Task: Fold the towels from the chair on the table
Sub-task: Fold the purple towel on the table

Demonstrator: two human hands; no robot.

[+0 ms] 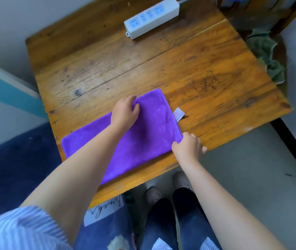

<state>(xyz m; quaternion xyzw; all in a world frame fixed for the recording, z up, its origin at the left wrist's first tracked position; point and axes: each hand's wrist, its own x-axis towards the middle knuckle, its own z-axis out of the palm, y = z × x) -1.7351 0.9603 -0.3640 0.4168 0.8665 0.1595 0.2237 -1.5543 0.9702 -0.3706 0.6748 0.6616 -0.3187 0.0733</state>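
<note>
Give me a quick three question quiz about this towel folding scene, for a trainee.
1. True or false: the purple towel hangs off a chair.
2. What does the right hand grip? A) the towel's near right corner B) the power strip C) the white tag
3. Fill in: the left hand pinches the towel's far ____.

Key: 1 false, it lies on the wooden table; 2 A; 3 edge.

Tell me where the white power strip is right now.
In the head view, the white plastic power strip lies at the far edge of the worn wooden table, well beyond the purple towel, touching neither hand.
</note>
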